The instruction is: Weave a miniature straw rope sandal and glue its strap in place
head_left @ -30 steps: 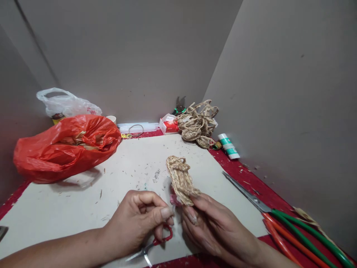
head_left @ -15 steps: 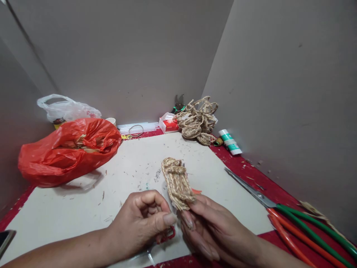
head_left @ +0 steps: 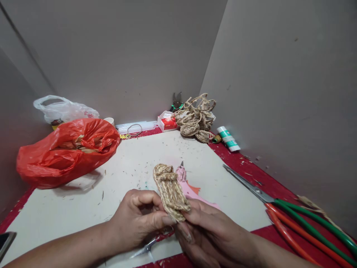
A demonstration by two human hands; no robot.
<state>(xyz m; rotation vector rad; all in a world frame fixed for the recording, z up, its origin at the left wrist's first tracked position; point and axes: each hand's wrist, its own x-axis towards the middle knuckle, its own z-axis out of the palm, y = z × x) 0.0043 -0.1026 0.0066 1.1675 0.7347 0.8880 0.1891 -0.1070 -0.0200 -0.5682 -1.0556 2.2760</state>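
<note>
My right hand (head_left: 206,227) grips a small woven piece of braided straw cord (head_left: 173,190), thumb on top and fingers beneath. The piece stands tilted up, with rows of braid side by side and a band across its upper end. My left hand (head_left: 145,212) is closed at the lower left edge of the piece, thumb and forefinger pinching there. Behind the right hand lies a pink glue gun (head_left: 192,191) with a dark pointed tip, partly hidden. Under the hands lie small scissors (head_left: 149,247) with red handles, also partly covered.
A red plastic bag (head_left: 67,156) sits at left, a heap of braided cord (head_left: 195,119) at the back. Large shears (head_left: 259,193) with green and orange handles lie at right. Straw scraps dot the pale board (head_left: 128,160). Grey walls stand behind and right.
The woven piece has shifted slightly left and down. My left fingers have closed in to its lower edge. More of the pink glue gun and the small scissors shows.
</note>
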